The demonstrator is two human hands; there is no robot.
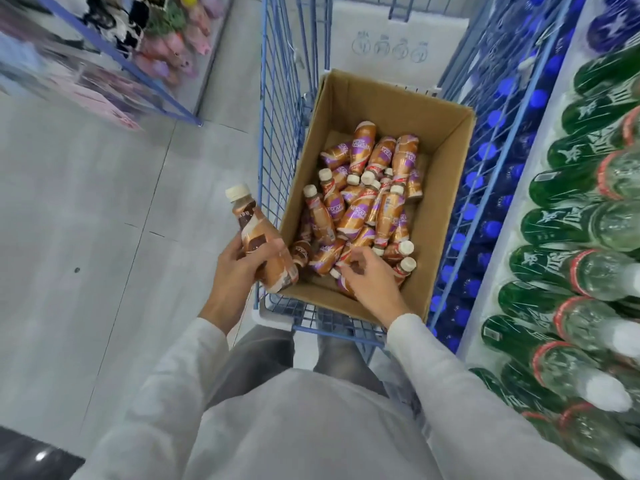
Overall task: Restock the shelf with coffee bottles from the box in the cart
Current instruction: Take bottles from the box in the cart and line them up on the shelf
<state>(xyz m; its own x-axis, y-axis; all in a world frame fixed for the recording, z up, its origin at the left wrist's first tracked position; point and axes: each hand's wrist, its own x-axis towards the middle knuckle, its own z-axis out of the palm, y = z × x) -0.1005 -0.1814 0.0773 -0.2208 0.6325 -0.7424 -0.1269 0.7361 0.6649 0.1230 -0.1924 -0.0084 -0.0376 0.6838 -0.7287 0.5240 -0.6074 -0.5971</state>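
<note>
An open cardboard box (446, 140) sits in a blue wire cart (277, 109) and holds several loose coffee bottles (360, 209) with bronze-and-purple labels and cream caps. My left hand (239, 265) grips one coffee bottle (256, 237) just outside the box's near left corner, cap pointing up and away. My right hand (367, 275) reaches into the near end of the box, its fingers curled around a bottle (341, 282) lying there, mostly hidden under the hand.
On the right, a shelf (512, 244) carries rows of green bottles (568, 265) above blue-capped bottles (491, 188). Pink and mixed goods (162, 50) fill a blue-framed rack at the far left. Grey tiled floor (86, 220) lies to the left of the cart.
</note>
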